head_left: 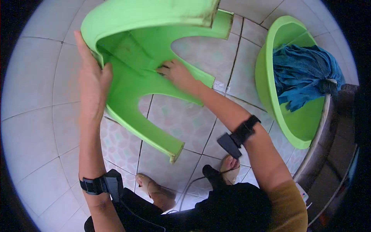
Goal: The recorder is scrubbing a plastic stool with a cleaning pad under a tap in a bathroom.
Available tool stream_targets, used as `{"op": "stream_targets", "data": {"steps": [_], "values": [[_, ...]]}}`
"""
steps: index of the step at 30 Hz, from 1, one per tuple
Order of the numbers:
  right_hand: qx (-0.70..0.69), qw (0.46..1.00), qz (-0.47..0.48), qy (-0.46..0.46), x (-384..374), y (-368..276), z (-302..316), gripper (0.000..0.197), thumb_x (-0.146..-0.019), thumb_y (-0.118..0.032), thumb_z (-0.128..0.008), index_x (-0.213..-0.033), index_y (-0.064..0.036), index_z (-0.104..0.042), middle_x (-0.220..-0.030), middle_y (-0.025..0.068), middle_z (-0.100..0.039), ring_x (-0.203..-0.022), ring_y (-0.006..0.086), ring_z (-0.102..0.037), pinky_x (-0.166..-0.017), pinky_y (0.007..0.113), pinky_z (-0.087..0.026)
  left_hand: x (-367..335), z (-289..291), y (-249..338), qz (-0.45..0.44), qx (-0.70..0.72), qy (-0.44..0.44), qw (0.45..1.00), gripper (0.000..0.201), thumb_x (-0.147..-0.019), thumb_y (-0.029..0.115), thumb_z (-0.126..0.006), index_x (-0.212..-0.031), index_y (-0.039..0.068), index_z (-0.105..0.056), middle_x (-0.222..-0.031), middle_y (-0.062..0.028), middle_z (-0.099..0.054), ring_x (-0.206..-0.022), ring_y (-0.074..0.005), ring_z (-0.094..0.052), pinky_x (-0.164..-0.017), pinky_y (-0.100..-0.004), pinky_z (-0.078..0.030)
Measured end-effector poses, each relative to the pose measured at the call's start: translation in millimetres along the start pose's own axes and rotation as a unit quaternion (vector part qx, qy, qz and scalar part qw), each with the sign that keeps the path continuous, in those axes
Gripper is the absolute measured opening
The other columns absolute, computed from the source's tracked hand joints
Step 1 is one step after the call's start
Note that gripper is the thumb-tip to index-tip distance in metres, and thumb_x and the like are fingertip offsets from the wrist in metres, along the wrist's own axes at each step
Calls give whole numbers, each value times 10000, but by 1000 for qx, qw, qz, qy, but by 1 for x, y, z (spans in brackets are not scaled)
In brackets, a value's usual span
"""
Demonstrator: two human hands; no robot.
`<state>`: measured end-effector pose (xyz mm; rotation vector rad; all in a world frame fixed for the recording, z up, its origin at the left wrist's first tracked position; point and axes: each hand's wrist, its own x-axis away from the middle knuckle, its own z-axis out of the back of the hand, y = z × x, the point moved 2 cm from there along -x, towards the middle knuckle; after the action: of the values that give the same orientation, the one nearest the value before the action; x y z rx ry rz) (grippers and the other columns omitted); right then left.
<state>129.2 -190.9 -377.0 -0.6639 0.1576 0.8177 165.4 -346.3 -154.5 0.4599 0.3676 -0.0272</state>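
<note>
A light green plastic stool [133, 83] is tipped over, its hollow underside facing me and its legs pointing to the right. Dirt marks the ends of the legs. My left hand [92, 71] grips the rim of its seat, thumb on the inner side and fingers around the outside. Inside the hollow, my right hand [177, 75] presses against the inner wall with its fingers curled in. Something dark shows at those fingers, too small to make out.
At the right stands a green basin [266, 83] with a blue mop head [305, 73] in it. The mop's pale handle [315, 141] runs down along the right side. Tiled walls [34, 85] rise at the left; my feet [154, 191] rest on the tiled floor [176, 127].
</note>
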Motion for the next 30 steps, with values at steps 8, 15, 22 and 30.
{"op": "stream_targets", "data": {"steps": [8,15,22,30], "values": [[-9,979,-133,-153,122,-22,103,305,-750,-57,-612,-1048,-117,-628,-1032,84,-566,-936,276,-491,-819,350,-432,13,5,-21,5,20,9,1000,882,-748,-82,-446,-1446,135,47,-1229,-264,-487,-1027,-380,-553,-880,-382,-428],[-52,983,-177,-15,113,-47,146,302,-754,-38,-610,-1052,-87,-618,-1070,99,-541,-937,291,-483,-831,354,-426,-27,22,-26,-15,35,-182,982,888,-732,-55,-482,-1463,210,-51,-1393,-235,-347,-1236,-346,-412,-1006,-360,-337],[28,994,-109,13,89,-27,111,368,-719,-13,-569,-1072,-109,-609,-1126,60,-523,-955,271,-485,-827,354,-440,-40,49,-1,163,-37,-373,913,749,-820,87,-595,-1446,218,-205,-1425,-139,-334,-1302,-251,-328,-1024,-361,-331],[51,994,-98,14,100,7,81,361,-750,-60,-512,-1091,-136,-601,-1095,55,-532,-970,261,-498,-824,360,-460,39,99,12,-82,14,-214,973,911,-768,647,-517,-1422,76,-237,-1424,-196,-249,-1324,-318,-229,-1076,-422,-196]]}}
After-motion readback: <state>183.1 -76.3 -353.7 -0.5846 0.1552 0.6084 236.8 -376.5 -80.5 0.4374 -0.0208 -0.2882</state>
